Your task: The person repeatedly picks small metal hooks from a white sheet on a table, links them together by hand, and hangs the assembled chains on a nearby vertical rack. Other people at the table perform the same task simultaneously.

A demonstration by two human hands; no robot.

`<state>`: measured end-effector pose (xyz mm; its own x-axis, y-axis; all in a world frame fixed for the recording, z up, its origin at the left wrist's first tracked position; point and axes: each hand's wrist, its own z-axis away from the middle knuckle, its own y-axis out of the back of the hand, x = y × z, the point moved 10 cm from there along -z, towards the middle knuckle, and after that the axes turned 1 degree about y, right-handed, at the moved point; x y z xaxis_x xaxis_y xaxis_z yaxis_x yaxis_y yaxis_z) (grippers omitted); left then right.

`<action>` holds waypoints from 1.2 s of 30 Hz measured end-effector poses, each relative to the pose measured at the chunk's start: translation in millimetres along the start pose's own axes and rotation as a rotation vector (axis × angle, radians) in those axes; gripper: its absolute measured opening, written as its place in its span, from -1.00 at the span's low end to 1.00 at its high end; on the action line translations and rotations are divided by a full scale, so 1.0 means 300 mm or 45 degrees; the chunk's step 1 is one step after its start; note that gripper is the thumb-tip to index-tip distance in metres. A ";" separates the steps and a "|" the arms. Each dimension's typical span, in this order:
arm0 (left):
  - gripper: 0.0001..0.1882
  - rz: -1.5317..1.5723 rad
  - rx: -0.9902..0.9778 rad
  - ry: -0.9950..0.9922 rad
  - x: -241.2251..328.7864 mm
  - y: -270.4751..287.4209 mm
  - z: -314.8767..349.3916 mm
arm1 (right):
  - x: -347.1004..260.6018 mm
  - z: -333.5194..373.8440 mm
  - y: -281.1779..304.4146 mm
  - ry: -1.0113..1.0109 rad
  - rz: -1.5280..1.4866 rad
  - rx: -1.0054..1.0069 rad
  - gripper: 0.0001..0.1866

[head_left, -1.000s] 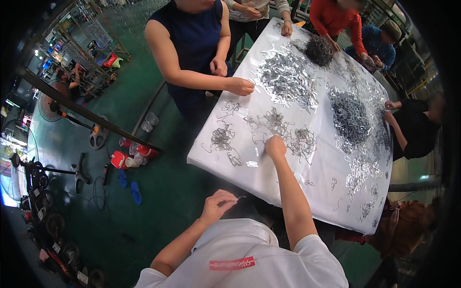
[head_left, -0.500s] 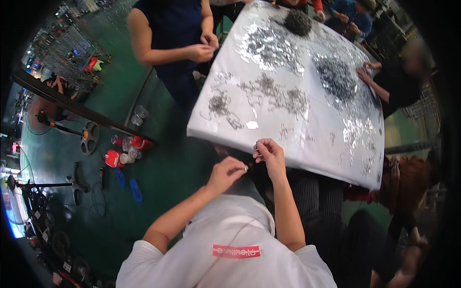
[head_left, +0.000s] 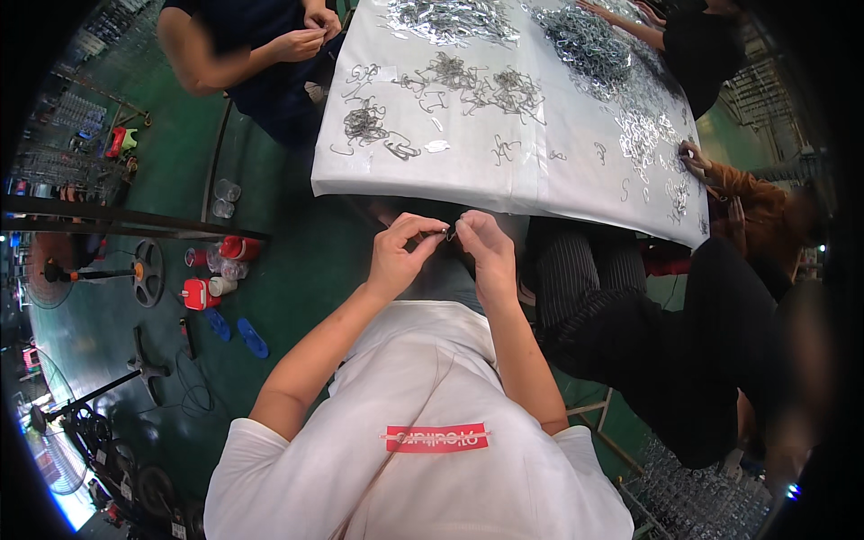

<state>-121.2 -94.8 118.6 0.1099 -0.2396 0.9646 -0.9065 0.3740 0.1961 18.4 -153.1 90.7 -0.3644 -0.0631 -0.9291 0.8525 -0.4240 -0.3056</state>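
Observation:
In front of my body, just off the table's near edge, my left hand (head_left: 400, 256) and my right hand (head_left: 490, 256) meet almost fingertip to fingertip. Both are closed in a pinch. Between the left thumb and fingers is a small metal piece (head_left: 444, 231), too small to name. A thin curved wire hook (head_left: 451, 237) shows at the right fingertips, close to that piece; whether the two touch I cannot tell. Beyond my hands, a white-covered table (head_left: 468, 180) bears a small heap of dark wire hooks (head_left: 364, 123) and a wider scatter of hooks (head_left: 504, 90).
Shiny flat metal pieces (head_left: 450, 20) and a large metal pile (head_left: 585, 49) lie farther back. A person in dark blue (head_left: 270, 54) works at the left; others sit along the right. Red jugs (head_left: 200, 293), blue slippers (head_left: 253, 337) and a fan (head_left: 67, 270) stand on the green floor.
My hands have come together, the fingertips now nearly meeting. The view has shifted, so the table sits higher in the picture. At the right, a person in brown now reaches onto the table.

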 end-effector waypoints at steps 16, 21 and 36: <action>-0.63 0.012 -0.029 -0.037 -0.037 -0.088 -0.077 | -0.072 -0.079 0.050 0.358 0.290 -0.024 -0.93; -0.67 -0.254 0.054 -0.176 -0.159 -0.029 -0.238 | -0.092 -0.091 0.076 0.428 0.518 -0.059 -0.91; -0.79 -1.637 -0.592 -0.990 -0.498 -0.314 -0.661 | -0.070 -0.143 0.115 0.341 0.421 -0.080 -0.90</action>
<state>28.7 83.6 -9.1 0.3174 -0.9313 -0.1789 -0.1587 -0.2381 0.9582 71.7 -127.6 90.8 0.0350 0.0539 -0.9979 0.9313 -0.3640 0.0130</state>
